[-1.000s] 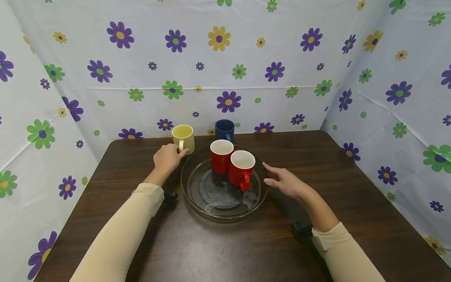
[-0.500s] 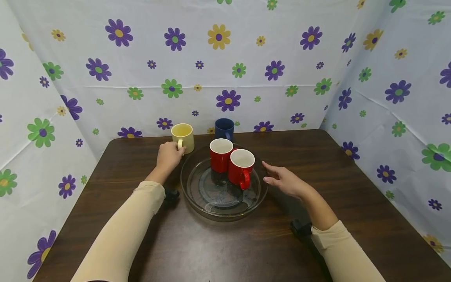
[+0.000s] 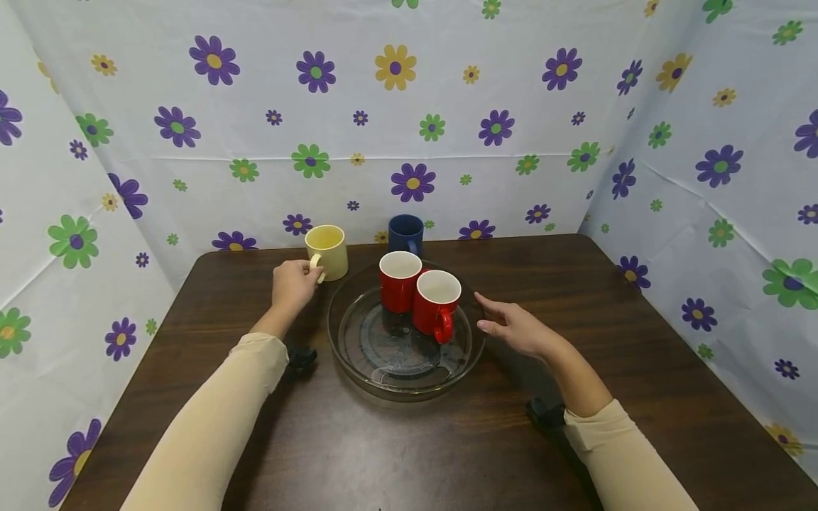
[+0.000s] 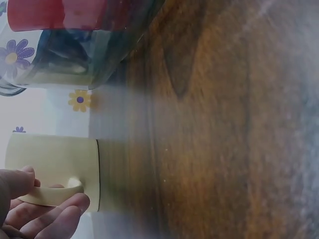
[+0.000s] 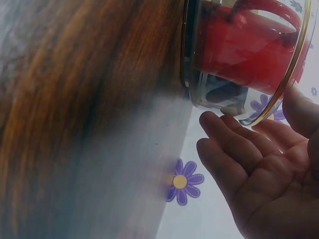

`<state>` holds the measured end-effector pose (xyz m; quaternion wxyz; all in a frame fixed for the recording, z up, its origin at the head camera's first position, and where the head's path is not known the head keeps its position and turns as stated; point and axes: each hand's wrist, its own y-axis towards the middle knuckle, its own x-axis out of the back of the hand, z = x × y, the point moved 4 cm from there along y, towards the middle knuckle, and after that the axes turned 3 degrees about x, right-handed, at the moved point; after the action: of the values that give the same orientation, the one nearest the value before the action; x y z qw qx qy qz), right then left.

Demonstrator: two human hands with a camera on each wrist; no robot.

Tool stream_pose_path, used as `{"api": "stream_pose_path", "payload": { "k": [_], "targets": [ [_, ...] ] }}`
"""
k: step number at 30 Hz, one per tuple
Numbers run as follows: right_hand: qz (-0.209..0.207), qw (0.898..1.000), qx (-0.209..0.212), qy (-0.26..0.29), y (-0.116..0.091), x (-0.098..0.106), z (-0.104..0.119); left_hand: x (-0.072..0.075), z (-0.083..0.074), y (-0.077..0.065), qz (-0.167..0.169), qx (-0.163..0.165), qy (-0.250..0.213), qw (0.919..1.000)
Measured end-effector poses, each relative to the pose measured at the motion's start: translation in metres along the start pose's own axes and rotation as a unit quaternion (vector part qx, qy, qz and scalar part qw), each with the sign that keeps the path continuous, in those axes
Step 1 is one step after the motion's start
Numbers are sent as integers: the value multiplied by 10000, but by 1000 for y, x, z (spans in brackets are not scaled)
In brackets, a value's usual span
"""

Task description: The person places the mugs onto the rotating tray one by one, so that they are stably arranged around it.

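Left hand [image 3: 294, 287] pinches the handle of the yellow mug [image 3: 329, 254], which is upright just ahead and to that hand's right. Right hand [image 3: 520, 330] has thumb and fingers apart at the right side of the round glass dish [image 3: 377, 389]; firmness of contact cannot be told. Dish lies between the hands, two red mugs [image 3: 397, 294] upright inside. Blue mug [image 3: 404, 228] is beyond both hands. Bench beneath [image 3: 409, 454]: dark brown, wood-grained, glossy. Flower-printed white cloth [image 3: 358, 92] hangs behind and along both sides.

Yellow mug [image 3: 329, 257], two white-lined red mugs [image 3: 424, 312], dark blue mug [image 3: 400, 243], brown wood-grained table [image 3: 396, 454], white flower-printed cloth [image 3: 358, 78]
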<state>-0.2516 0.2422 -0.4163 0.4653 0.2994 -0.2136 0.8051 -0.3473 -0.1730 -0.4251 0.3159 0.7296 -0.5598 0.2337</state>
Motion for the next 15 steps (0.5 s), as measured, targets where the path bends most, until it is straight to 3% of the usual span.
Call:
{"api": "stream_pose_path", "payload": {
  "k": [15],
  "targets": [
    [-66,9999,88,63,1,-1,-4,6,5,2,234,121,-82,9996]
  ]
}}
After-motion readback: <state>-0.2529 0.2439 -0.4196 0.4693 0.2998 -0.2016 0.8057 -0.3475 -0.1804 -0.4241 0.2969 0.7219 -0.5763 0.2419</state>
